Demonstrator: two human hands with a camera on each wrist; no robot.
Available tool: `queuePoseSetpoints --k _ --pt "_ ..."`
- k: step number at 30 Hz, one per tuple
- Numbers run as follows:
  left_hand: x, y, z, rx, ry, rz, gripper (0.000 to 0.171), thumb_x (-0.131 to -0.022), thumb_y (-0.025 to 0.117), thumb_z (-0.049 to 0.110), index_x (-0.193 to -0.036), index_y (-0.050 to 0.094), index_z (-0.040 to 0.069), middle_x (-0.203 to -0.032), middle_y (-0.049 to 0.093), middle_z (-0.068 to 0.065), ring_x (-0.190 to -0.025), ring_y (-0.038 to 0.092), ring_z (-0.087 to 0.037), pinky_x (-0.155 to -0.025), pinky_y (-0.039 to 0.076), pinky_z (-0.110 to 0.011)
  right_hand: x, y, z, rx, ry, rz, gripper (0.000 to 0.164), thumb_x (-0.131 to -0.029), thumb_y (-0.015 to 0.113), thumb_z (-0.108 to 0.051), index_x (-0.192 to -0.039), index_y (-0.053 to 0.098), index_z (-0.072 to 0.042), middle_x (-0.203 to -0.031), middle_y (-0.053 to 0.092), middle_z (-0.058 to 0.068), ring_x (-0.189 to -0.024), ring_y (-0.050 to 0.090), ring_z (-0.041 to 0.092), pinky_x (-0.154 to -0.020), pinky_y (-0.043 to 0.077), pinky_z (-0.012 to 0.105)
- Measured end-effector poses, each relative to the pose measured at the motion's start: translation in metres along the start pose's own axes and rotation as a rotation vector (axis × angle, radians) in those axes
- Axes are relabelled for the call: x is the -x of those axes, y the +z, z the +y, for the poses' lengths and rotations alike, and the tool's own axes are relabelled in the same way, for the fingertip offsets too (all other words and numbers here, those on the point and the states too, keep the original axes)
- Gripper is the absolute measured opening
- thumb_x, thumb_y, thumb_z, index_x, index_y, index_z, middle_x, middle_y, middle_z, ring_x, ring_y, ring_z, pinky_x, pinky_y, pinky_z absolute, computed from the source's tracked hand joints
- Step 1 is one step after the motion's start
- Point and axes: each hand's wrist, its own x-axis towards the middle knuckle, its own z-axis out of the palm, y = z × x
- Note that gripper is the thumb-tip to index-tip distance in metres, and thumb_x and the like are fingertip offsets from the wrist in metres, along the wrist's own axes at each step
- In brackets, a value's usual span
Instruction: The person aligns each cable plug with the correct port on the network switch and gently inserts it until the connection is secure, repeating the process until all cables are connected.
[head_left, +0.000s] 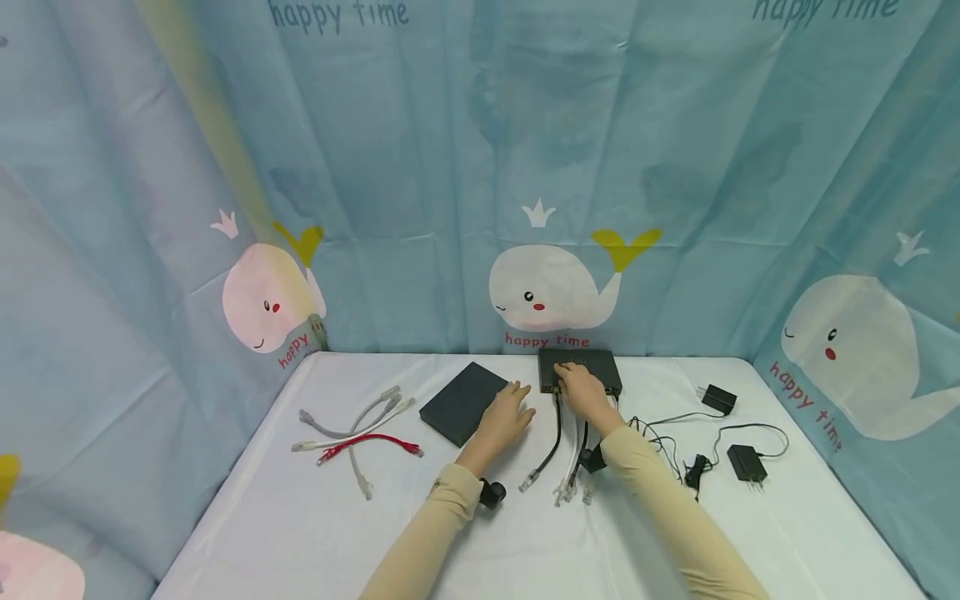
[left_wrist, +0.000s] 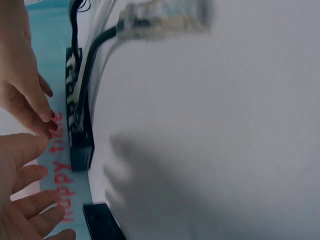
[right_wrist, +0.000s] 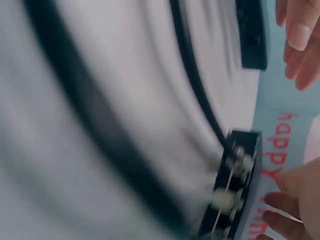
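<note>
At the back of the table a black network switch [head_left: 600, 364] has several network cables plugged into its front; a black cable [head_left: 557, 437] hangs from its left end. My right hand [head_left: 583, 393] is over the switch's left half, fingers loosely bent with nothing between them; whether the fingertips touch its top I cannot tell. My left hand [head_left: 504, 418] hovers beside the right edge of a second flat black box [head_left: 463, 402], fingers loosely extended and holding nothing. In the left wrist view, a cable plug [left_wrist: 165, 20] looms blurred near the camera.
Grey and white network cables [head_left: 352, 429] and a red cable [head_left: 375, 438] lie crossed at left. Two black power adapters [head_left: 720, 399] [head_left: 746, 462] with thin tangled cords are at right. A blue whale-print curtain [head_left: 420, 283] stands behind the white table [head_left: 262, 533].
</note>
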Motion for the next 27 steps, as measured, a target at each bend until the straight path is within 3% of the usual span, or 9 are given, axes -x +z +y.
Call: queuePoseSetpoints --k 4,11,19,27 --pt "0.008 -0.006 -0.016 0.041 -0.015 0.077 0.045 -0.093 0.057 0.024 -0.133 0.049 0.005 -0.14 0.042 -0.019 -0.133 0.034 -0.033 -0.102 0.037 -0.05 -0.002 0.003 -0.014 -0.097 -0.058 -0.024 0.038 -0.093 0.057 -0.013 -0.129 0.053 -0.002 -0.125 0.056 0.016 -0.112 0.054 0.033 -0.081 0.051 0.043" --pt "0.021 -0.02 -0.04 0.005 0.011 0.184 0.045 -0.09 0.061 0.024 -0.129 0.053 0.002 -0.135 0.045 -0.025 -0.129 0.037 -0.042 -0.103 0.031 -0.058 -0.004 0.01 -0.036 -0.243 -0.132 -0.084 0.039 -0.095 0.053 -0.013 -0.131 0.049 0.003 -0.124 0.054 0.02 -0.111 0.055 0.034 -0.092 0.046 0.044" --pt "0.033 -0.034 -0.058 -0.082 -0.128 0.095 0.059 -0.086 0.066 0.036 -0.135 0.048 0.009 -0.142 0.035 -0.024 -0.132 0.027 -0.048 -0.103 0.021 -0.065 -0.008 0.021 -0.053 -0.322 -0.149 -0.144 0.046 -0.096 0.051 -0.018 -0.136 0.042 0.004 -0.129 0.05 0.022 -0.118 0.05 0.035 -0.098 0.041 0.047" --pt "0.039 -0.038 -0.071 -0.114 -0.207 0.09 0.067 -0.081 0.069 0.042 -0.135 0.047 0.009 -0.142 0.033 -0.027 -0.131 0.027 -0.049 -0.102 0.021 -0.067 -0.008 0.032 -0.068 -0.294 -0.1 -0.24 0.053 -0.098 0.047 -0.026 -0.142 0.033 -0.001 -0.143 0.036 0.022 -0.131 0.037 0.035 -0.103 0.035 0.049"
